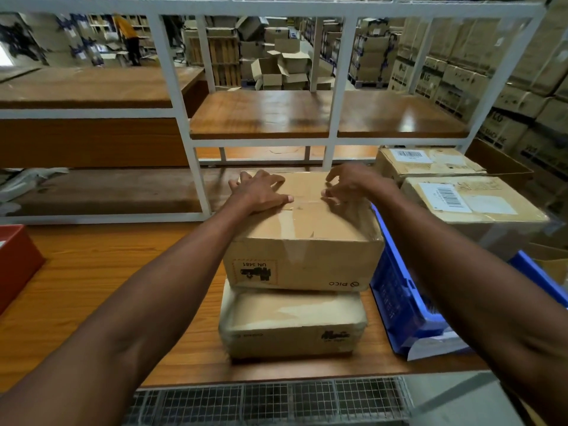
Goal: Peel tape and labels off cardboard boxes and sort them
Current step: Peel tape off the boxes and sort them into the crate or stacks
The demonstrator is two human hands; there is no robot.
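tape (302,207) runs as a clear strip along the top seam of the upper box (302,235), its long axis going from the near edge, where it folds down the front face, away to the far edge. the box sits on a second box (292,324) on the table (92,287). the left hand (261,192) lies flat on the lid left of the tape, fingers spread, thumb tip touching the strip. the right hand (347,186) hovers right of the tape with fingers curled, tips at the strip as if picking at an edge; whether it pinches anything i cannot tell. both hands are about equally near. right of the box stands a blue crate (399,296); far left, a red bin (15,265).
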